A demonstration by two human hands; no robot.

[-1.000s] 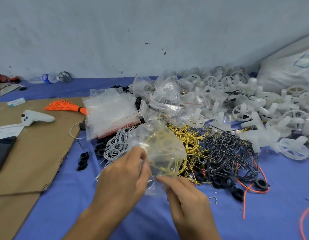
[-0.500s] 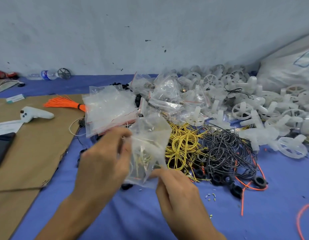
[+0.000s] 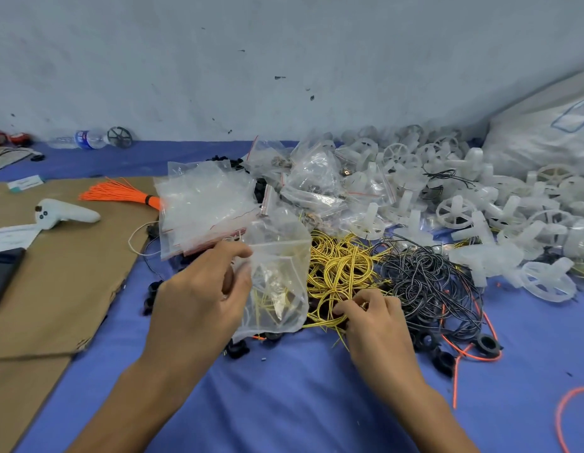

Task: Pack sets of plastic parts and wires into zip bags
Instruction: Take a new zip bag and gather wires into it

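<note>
Here, head view: one camera looks down over both forearms at the work surface.
Zip bag (image 3: pixel 279 266): thin clear film, crinkled and glossy, held roughly upright. A few yellow strands show through it. It sits between the two hands, just left of the yellow coils, with its lower edge down at the blue cloth (image 3: pixel 284 403).
Yellow wires (image 3: pixel 341 269): shiny looped strands in a tangled heap on the cloth, right beside the bag.
Black wires (image 3: pixel 428 279): thin dark coils, matted together, just right of the yellow heap, with orange strands trailing out from under them.
White plastic parts (image 3: pixel 464 210): milky, translucent spoked wheels and cross-shaped hubs, piled at the back right.
Stack of empty zip bags (image 3: pixel 202 204): flat clear bags with red seal strips, behind the left hand, partly overlapping the edge of the cardboard sheet (image 3: pixel 55 282).
Black rings (image 3: pixel 488 344): small, matt and round, scattered on the cloth around the wires.
Left arm: the bare forearm enters from the lower left, with the back of the hand turned up.
Right arm: the bare forearm enters from the lower right, with the knuckles up and the hand angled down into the heap.
Left hand (image 3: pixel 199 299): fingers curled, with thumb and fingertips pinching the left side of the zip bag.
Right hand (image 3: pixel 377 322): fingers curled, their tips in the near edge of the yellow wires, pinching strands.
</note>
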